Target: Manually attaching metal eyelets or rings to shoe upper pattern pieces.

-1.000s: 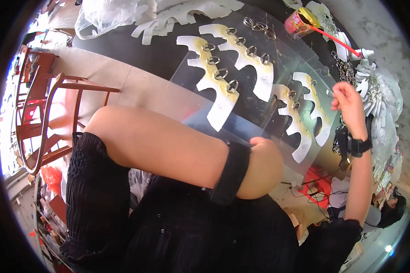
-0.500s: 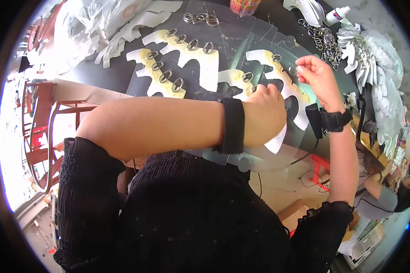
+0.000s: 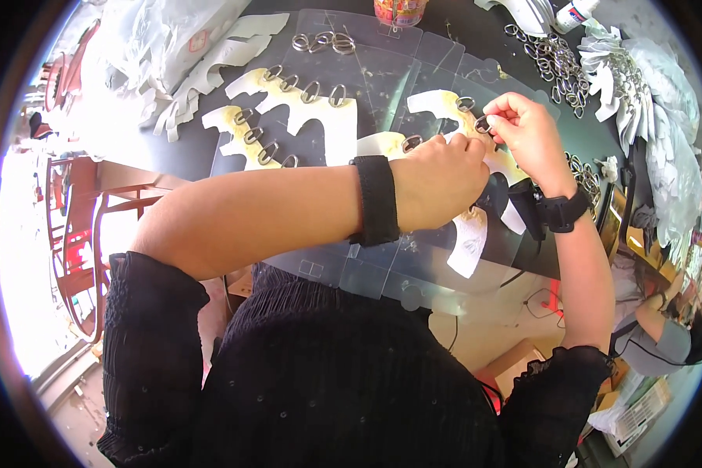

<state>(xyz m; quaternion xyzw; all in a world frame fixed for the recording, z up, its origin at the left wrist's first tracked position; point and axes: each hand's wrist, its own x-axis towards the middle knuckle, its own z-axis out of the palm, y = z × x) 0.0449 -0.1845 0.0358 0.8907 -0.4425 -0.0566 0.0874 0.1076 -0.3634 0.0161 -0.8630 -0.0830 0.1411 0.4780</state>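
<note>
My right hand [image 3: 529, 144] pinches a metal oval ring [image 3: 482, 125] between thumb and forefinger, at the edge of a white scalloped strip [image 3: 431, 101]. Another ring [image 3: 465, 104] sits further up the same strip, on its yellowish coating. My left hand [image 3: 444, 175] is curled over the strips just beside it, palm down and fingers bent; its fingertips and whatever they hold are hidden. Partly under this hand lies another white strip [image 3: 376, 146], with a ring [image 3: 413, 143] on it. My left forearm crosses in front of the clear plastic sheet [image 3: 320, 269].
Two more strips [image 3: 339, 129] [image 3: 230, 125] with several rings lie to the left. Loose rings [image 3: 324, 41] rest at the back, with a heap of rings [image 3: 550, 66] at the right. Plastic bags [image 3: 144, 54] and a white bottle [image 3: 576, 14] stand around. A person [image 3: 663, 331] is at far right.
My right hand has moved slightly left and down, bringing its ring onto the strip's edge. My left hand has shifted a little left. The whole view has also shifted slightly.
</note>
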